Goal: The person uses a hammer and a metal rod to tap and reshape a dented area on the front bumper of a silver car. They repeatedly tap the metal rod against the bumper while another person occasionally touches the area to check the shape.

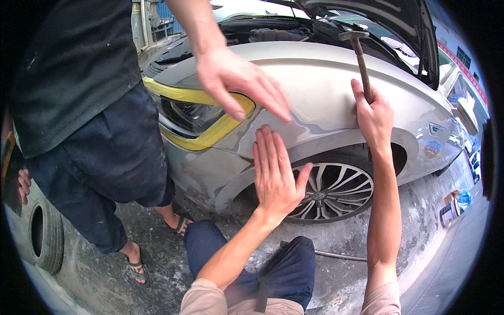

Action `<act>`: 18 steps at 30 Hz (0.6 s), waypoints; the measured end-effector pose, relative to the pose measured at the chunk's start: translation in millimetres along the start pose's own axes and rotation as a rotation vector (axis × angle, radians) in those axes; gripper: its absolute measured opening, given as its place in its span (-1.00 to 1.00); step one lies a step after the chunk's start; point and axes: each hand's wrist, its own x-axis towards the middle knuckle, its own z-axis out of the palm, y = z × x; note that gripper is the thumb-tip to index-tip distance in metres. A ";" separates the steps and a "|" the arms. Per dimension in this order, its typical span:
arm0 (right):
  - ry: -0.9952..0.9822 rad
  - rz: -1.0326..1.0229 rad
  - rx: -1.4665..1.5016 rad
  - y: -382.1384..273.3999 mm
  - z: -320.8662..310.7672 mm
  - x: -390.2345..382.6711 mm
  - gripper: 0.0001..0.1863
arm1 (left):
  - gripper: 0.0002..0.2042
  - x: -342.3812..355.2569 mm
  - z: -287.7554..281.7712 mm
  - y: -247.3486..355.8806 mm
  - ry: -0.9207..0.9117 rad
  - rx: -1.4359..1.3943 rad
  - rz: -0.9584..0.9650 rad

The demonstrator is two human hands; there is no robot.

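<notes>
My left hand (274, 170) lies flat, fingers stretched, against the patched grey filler area of the silver car's fender (315, 79), between headlight and wheel arch. In my right hand (375, 118) a hammer (361, 60) stands upright, its head at the top and its handle wrapped by my fingers, in front of the fender above the wheel (336, 191). Just above my left hand, a co-worker's hand (236, 79) reaches in from the top, slightly blurred, fingers spread; whether it touches the panel I cannot tell. Yellow masking tape (223, 128) frames the headlight (191, 115).
A co-worker in dark clothes and sandals stands close on the left (100, 136). Behind that person a loose tyre (46, 236) rests on the floor. The car's hood (388, 16) is raised. A hose (341, 256) lies near my knees; a paint can (449, 212) stands far right.
</notes>
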 end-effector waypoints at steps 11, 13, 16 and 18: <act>-0.027 0.024 -0.034 0.4 0.1 -1.0 -0.47 | -0.15 18.8 -2.7 -14.6 -0.033 0.094 0.098; -0.013 0.009 -0.048 0.9 0.2 -1.6 -0.47 | -0.14 2.1 -9.8 -15.3 -0.064 0.107 0.091; 0.003 0.015 -0.009 0.2 -0.7 -1.5 -0.47 | -0.16 -10.4 -18.1 -15.9 -0.103 0.131 0.094; -0.011 0.034 0.009 -0.1 -2.3 -1.6 -0.46 | -0.14 -3.9 -18.1 -17.7 -0.100 0.156 0.110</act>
